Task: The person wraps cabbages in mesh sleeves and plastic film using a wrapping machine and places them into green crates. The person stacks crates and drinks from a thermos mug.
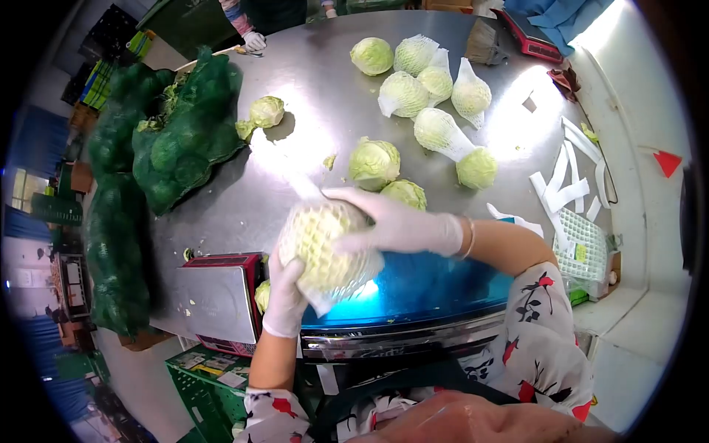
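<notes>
Both my gloved hands hold a cabbage (pixel 329 247) in white foam netting above the front edge of the metal table. My left hand (pixel 286 292) grips its lower left side, fingers wrapped round it. From the right, my right hand (pixel 388 225) presses on its top and side. Below is a shiny blue surface (pixel 428 284). Just behind the hands lie two bare cabbages, one (pixel 374 163) larger in view and another (pixel 405 194) partly hidden by my right hand. A netted cabbage (pixel 439 133) touches a bare-looking one (pixel 476 168) farther right.
Green mesh sacks of cabbages (pixel 188 140) fill the left side. A red scale (pixel 218 299) stands front left, another (pixel 528 37) back right. Several netted cabbages (pixel 403 94) lie at the back. White foam strips (pixel 565 188) lie right. Across the table is another person's gloved hand (pixel 255 40).
</notes>
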A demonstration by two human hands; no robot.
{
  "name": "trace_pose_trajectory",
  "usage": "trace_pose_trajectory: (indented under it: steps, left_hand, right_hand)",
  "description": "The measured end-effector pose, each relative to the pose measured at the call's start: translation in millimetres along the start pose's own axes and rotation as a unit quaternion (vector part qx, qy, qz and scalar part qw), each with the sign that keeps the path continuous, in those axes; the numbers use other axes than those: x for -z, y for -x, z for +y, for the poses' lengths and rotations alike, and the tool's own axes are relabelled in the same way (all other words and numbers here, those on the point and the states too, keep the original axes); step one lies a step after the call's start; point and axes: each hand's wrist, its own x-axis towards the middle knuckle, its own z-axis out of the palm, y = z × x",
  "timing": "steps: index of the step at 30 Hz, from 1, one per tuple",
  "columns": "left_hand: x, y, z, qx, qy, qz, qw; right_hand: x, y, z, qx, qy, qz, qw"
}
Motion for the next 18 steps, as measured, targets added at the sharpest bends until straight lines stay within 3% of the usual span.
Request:
trace_pose_trajectory:
  steps: [3,5,6,8,11,14,16,18]
  left_hand:
    - [20.4,33.5,-6.1,0.041,0.037,0.031,0.998]
    - [26.2,45.6,-10.2,0.039,0.004,0.036,0.999]
    - [19.7,55.9,-14.8,0.059,-0.022,0.077,0.995]
    - [7.6,59.3,-33.2,0.049,-0.077,0.004,0.996]
    - [-28.6,57.1,-63.9,-0.006,-0.277,-0.064,0.959]
    - [-40.8,65.3,-107.6,0.010,-0.310,-0.042,0.950]
    - [-48.7,67.2,-110.5,-0.033,-0.417,-0.050,0.907]
    - [-51.6,71.3,-102.9,-0.145,-0.559,-0.049,0.815]
  right_hand:
    - [42.1,-14.7,21.3,-0.070,0.069,0.080,0.992]
    - [60.8,-8.6,38.0,-0.084,0.134,0.196,0.968]
    - [59.8,-0.4,48.1,-0.076,0.120,0.193,0.971]
    - [58.0,14.5,61.2,-0.059,0.099,0.189,0.975]
    - [19.7,58.8,46.0,-0.126,0.116,0.104,0.980]
    - [-26.1,109.5,36.0,-0.166,0.014,0.210,0.963]
    - [-36.6,131.4,54.2,-0.120,0.097,0.279,0.948]
    - [-52.3,153.7,68.7,-0.086,0.115,0.343,0.928]
